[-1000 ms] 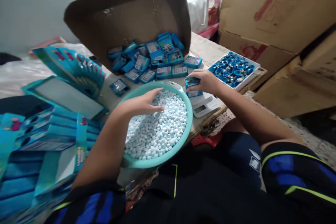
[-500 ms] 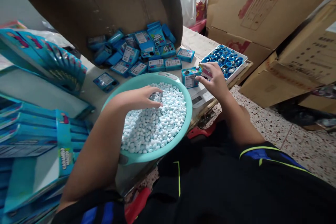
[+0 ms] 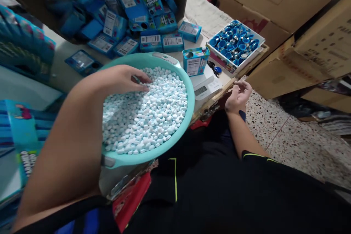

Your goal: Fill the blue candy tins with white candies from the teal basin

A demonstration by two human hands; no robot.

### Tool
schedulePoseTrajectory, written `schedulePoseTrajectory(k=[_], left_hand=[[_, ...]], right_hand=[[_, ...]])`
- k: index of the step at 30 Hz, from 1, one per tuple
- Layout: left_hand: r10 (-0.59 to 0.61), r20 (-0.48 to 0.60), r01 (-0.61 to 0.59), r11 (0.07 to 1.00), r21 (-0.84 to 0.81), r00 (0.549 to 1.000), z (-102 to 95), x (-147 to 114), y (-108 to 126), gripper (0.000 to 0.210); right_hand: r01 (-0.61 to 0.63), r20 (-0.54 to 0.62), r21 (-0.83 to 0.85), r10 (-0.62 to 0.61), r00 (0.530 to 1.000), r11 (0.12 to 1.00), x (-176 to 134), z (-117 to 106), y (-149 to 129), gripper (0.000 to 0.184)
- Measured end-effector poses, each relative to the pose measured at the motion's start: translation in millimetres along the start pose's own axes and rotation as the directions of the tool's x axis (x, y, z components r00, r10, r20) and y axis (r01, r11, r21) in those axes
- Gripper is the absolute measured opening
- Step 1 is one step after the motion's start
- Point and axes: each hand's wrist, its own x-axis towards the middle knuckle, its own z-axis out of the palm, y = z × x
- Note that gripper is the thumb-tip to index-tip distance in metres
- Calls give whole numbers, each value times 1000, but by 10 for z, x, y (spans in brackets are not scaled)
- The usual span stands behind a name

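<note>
A: Cardboard boxes (image 3: 323, 49) stood at the upper right of the frame, beside a speckled floor (image 3: 276, 124). A pale tabletop (image 3: 207, 12) ran down from the top center.

B: Step in hand?

A: Weighing, I judged: one upright carton (image 3: 195, 62) stood on the white scale (image 3: 212, 88), its round top opening uncovered. Display digits too blurred to record.

B: What did the next move call for?

A: My estimate: at the bowl (image 3: 190, 97), a closer pinch of the tablets (image 3: 145, 117); at the scale, a light grip with no downward press.

B: State of the hands?

A: Well apart. My left hand (image 3: 123, 78) was over the tablets, left of center, thumb and fingers parted; I could not tell whether the tips touched. My right hand (image 3: 238, 97), right of center, was beyond the table edge, loosely curled, nothing seen in it.

B: Carton relative to them?

A: Above and right of center, between the two hands, touched by neither.

B: Other items?

A: Blue boxes (image 3: 148, 41) lay at the upper left; a tray (image 3: 251, 54) of blue cup-shaped pieces (image 3: 229, 42) sat up and right of the scale.
</note>
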Motion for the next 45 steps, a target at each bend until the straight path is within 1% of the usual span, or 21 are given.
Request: schedulePoseTrajectory(k=[3, 7, 9, 12, 14, 16, 17, 19, 22, 25, 28, 29, 30, 32, 34, 36, 37, 38, 39, 42, 45], left_hand=[[-59, -4, 59, 997, 55, 998, -23, -17, 78, 31], [-186, 4, 184, 975, 124, 983, -66, -46, 87, 28], [-191, -51, 196, 968, 153, 980, -67, -56, 46, 23], [-128, -116, 142, 982, 124, 985, -19, -38, -23, 20], [-91, -117, 104, 989, 104, 989, 23, -6, -38, 20], [-70, -109, 80, 993, 90, 992, 48, 24, -14, 20], [-73, -109, 82, 994, 76, 991, 51, 33, 11, 20], [-108, -100, 112, 993, 39, 989, 40, 33, 66, 22], [-130, -76, 128, 991, -23, 989, 18, 17, 88, 24], [3, -123, -18, 992, -125, 992, 32, 23, -13, 34], [160, -243, -208, 960, -188, 957, 73, 43, -139, 48], [169, -289, -233, 951, -203, 942, 88, 46, -159, 51], [146, -339, -237, 941, -243, 929, 101, 45, -163, 53], [14, -424, -213, 879, -426, 906, 115, 35, -127, 56], [-157, -450, -214, 714, -667, 879, 109, 22, -57, 55], [-249, -381, -222, 493, -841, 890, 87, 9, 10, 51], [-251, -332, -214, 402, -890, 909, 77, 3, 36, 52], [-227, -287, -200, 343, -918, 931, 71, -2, 54, 57], [-185, -252, -184, 323, -928, 950, 73, -7, 64, 64], [-78, -227, -181, 386, -905, 971, 125, -5, 53, 79], [-61, -196, -165, 336, -927, 979, 211, 34, 14, 73]], right_hand=[[-134, -8, 21, 134, 991, 991, -122, -57, 197, 46], [-237, 144, 32, 230, 962, 971, -277, -111, 372, 42], [-220, 209, 31, 209, 955, 975, -313, -135, 395, 41], [-171, 214, 28, 161, 963, 985, -216, -211, 284, 40], [-80, 199, -8, 80, 977, 997, -50, -290, 107, 38], [65, 241, -32, -56, 969, 997, 160, -351, -130, 37], [133, 283, -13, -124, 951, 991, 268, -360, -261, 37], [248, 392, 63, -253, 884, 967, 474, -307, -520, 41], [313, 533, 156, -347, 772, 937, 748, -48, -826, 64], [240, 696, 218, -323, 641, 946, 985, 301, -990, 78], [130, 807, 344, -363, 466, 930, 1174, 548, -1107, 57], [114, 815, 382, -393, 426, 917, 1226, 588, -1168, 48], [123, 809, 412, -424, 407, 903, 1273, 607, -1250, 40], [217, 759, 441, -491, 428, 871, 1352, 594, -1491, 33], [364, 681, 426, -559, 474, 828, 1398, 546, -1816, 36], [482, 626, 398, -615, 479, 780, 1383, 513, -2162, 42], [533, 609, 397, -648, 457, 748, 1343, 515, -2316, 42], [574, 592, 421, -692, 413, 702, 1277, 533, -2446, 40], [595, 569, 457, -732, 375, 661, 1187, 567, -2546, 37], [607, 519, 557, -808, 278, 567, 824, 732, -2665, 34], [591, 524, 589, -817, 241, 552, 496, 884, -2599, 43]])
